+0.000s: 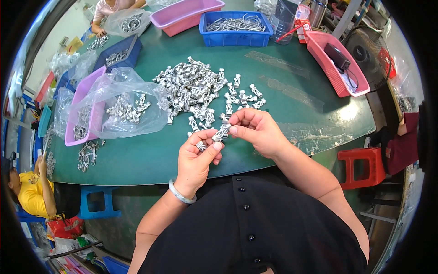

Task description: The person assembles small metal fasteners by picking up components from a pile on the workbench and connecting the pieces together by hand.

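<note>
Near the front edge of the green table, my left hand [192, 159] and my right hand [261, 133] pinch a small silver metal fitting [221, 133] between them, one at each end. It has ring-like ends and an openwork middle. A second silver piece [201, 145] shows within the curled fingers of my left hand. Just beyond my hands lies a large heap of similar fittings [188, 86], with several loose ones [246, 97] to its right. To the left, a clear plastic bag [148, 123] lies open with more fittings [127, 109] inside.
A purple basket [96, 123] stands by the bag. Beyond the heap are a blue bin [235, 40] of metal rings and a pink basket [182, 18]. At right, another pink basket [319, 50] holds a black device, beside a fan [365, 55]. Other people [32, 192] sit around the table.
</note>
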